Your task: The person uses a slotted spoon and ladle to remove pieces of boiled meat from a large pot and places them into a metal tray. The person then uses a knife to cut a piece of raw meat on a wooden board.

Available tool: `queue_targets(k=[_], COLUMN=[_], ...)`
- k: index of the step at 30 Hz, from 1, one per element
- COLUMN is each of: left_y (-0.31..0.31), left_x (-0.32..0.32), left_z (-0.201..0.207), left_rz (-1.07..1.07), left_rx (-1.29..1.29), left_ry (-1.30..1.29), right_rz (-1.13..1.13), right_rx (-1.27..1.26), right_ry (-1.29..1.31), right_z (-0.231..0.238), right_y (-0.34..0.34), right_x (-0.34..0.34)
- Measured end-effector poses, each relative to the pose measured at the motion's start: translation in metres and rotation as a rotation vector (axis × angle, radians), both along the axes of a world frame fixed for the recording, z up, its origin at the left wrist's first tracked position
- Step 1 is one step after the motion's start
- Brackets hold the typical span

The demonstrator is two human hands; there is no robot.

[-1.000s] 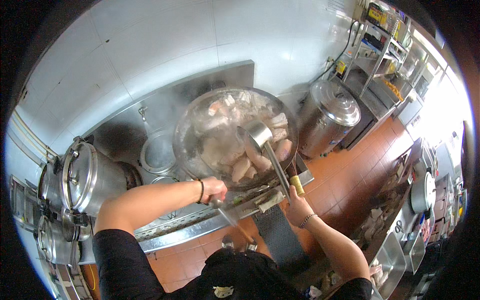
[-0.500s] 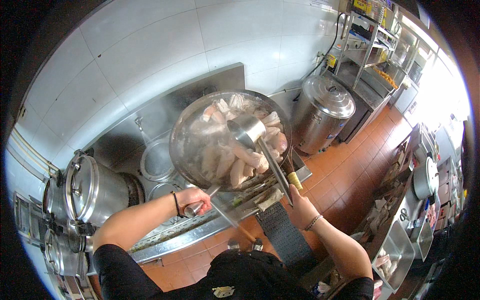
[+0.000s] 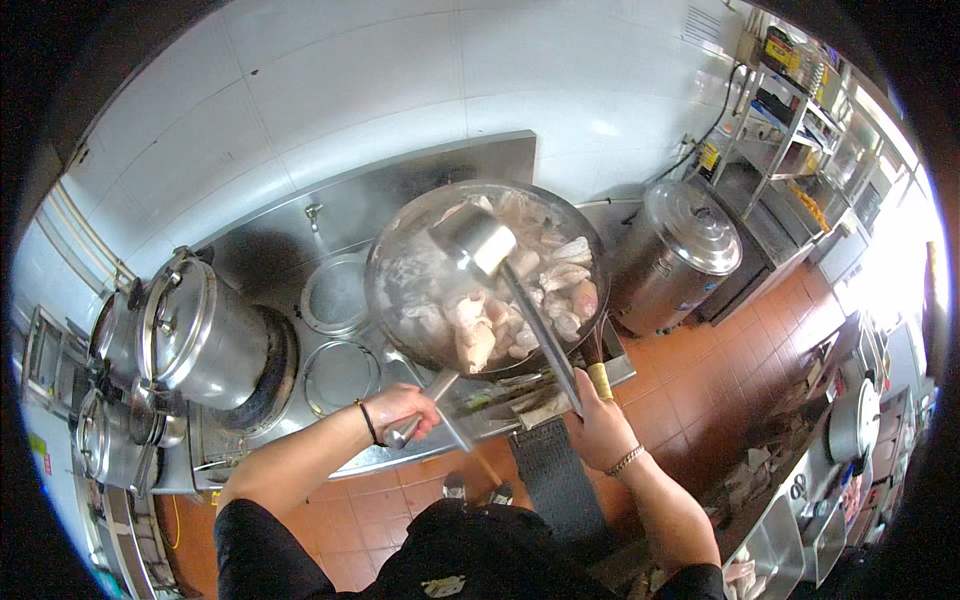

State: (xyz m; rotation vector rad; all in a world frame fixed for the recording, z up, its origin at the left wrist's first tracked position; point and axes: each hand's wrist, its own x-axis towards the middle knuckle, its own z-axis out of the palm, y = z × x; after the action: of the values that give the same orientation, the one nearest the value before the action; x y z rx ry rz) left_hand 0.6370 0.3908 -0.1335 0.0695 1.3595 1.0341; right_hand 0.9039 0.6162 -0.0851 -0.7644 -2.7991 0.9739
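Note:
A wide wok (image 3: 378, 325) holds pale pieces of meat (image 3: 478, 335) in steaming, foamy liquid. My left hand (image 3: 408, 408) is closed round the wok's metal handle (image 3: 441, 384) at its near side. My right hand (image 3: 600, 425) grips the long shaft of a deep steel ladle (image 3: 488, 246). The ladle's bowl is over the far left part of the wok, amid steam; what it contains does not show. Beside my left hand, a thin rod with a wooden end (image 3: 486, 468) slants from the wok toward the floor.
Lidded steel pots (image 3: 205, 320) stand on the left. A round strainer-like vessel (image 3: 338, 295) sits left of the wok, below a tap (image 3: 314, 214). A tall lidded steel pot (image 3: 680, 250) stands at the right. A whisk with a yellow-wrapped handle (image 3: 599, 380) is near my right hand.
The ladle's bowl has moved left and farther back across the wok. More foamy liquid shows at the wok's left side. The whole view has shifted, with my left hand still on the handle.

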Motion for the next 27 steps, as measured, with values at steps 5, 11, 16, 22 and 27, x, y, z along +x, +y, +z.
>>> queue_targets(k=[5,11,16,22,27], left_y=[-0.019,-0.051,-0.076,-0.155,-0.248], left_x=[0.014,0.026,0.033,0.002,-0.028], left_z=[0.008,0.015,0.012,0.025,0.022], left_rz=[0.064,0.08,0.103,0.11,0.117], left_rx=[0.053,0.084,0.143,0.209,0.173], left_ry=[0.041,0.029,0.065,0.131,0.131], right_rz=[-0.122,-0.339,-0.51,-0.596,-0.567], right_rx=[-0.113,-0.138,-0.206,-0.319,-0.315], right_ry=[0.205,0.328,0.23,0.239,0.217], right_z=[0.004,-0.01,-0.033,-0.04,-0.029], right_y=[0.004,-0.004,-0.026,-0.081,-0.139], right_x=[0.022,0.052,0.055,0.015,-0.045])
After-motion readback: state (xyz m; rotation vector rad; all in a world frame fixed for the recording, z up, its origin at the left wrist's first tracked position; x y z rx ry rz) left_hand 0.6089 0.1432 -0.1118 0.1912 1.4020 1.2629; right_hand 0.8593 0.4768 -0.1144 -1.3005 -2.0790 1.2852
